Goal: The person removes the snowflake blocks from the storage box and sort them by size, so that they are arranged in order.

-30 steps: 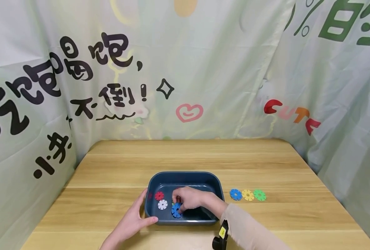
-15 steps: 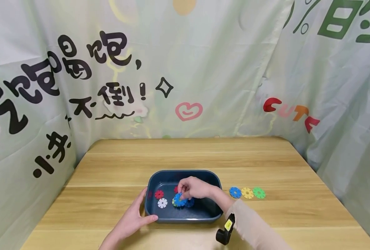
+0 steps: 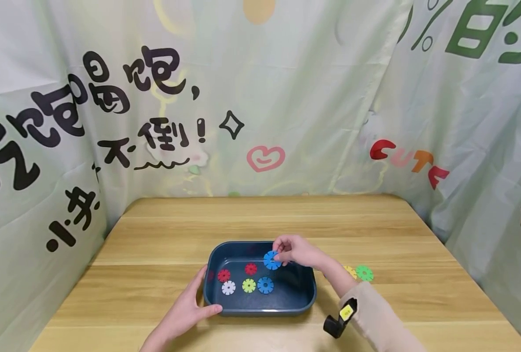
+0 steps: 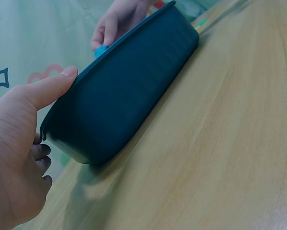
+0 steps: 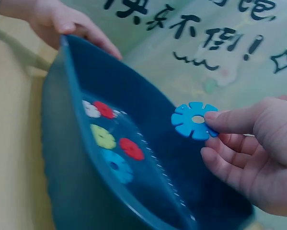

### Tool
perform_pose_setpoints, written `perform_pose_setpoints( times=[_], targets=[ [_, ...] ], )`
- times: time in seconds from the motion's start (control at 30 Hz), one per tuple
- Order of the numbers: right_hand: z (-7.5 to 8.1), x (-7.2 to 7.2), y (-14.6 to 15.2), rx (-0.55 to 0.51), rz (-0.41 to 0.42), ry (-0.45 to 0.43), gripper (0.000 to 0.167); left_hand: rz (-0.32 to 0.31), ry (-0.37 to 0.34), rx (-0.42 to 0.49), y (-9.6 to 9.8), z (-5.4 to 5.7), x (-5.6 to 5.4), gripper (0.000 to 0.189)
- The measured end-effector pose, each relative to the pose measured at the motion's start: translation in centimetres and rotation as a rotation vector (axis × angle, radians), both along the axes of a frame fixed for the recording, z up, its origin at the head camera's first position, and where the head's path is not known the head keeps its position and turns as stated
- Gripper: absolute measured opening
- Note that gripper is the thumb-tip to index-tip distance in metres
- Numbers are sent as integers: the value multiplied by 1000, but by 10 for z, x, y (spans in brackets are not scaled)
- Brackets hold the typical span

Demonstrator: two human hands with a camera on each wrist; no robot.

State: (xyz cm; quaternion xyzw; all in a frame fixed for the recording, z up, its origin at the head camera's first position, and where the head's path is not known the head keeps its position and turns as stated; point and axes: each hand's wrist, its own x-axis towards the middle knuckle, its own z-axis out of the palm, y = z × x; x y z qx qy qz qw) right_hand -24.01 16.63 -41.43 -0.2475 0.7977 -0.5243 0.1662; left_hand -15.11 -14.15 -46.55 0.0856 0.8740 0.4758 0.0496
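A dark blue plastic basin (image 3: 260,312) stands on the table. My left hand (image 3: 187,305) grips its left end, thumb on the near rim and fingers along the outer side. Between thumb and fingers, my right hand (image 3: 302,252) pinches a blue notched snowflake disc (image 5: 184,122), held up over the basin's right rear part. Inside lie two red discs (image 3: 250,269), a white disc (image 3: 228,287), a yellow-green disc (image 3: 249,285) and another blue disc (image 3: 265,285). They lie apart, flat on the basin floor.
On the table to the basin's right are a green disc (image 3: 364,273) and a yellow disc (image 3: 351,271), partly behind the right forearm. A black wrist camera (image 3: 340,318) sits on the right sleeve. Printed curtains (image 3: 313,146) surround the wooden table (image 3: 163,234).
My right hand has lifted the blue disc and carried it to the right and back. The yellow-green, red and second blue discs beneath now show fully. My left hand stays on the basin.
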Motion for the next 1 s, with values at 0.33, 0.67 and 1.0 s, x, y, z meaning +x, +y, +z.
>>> perform_pose_setpoints(
  times=[0.33, 0.67, 1.0],
  targets=[
    [3, 8, 61, -71, -205, -36, 19, -4, 7, 5, 0, -1, -1, 100],
    [-4, 29, 131, -139, -341, -101, 19, -6, -4, 3, 0, -1, -1, 99],
    [-23, 50, 188, -299, -541, -196, 7, -2, 6, -4, 0, 0, 1, 100]
  ],
)
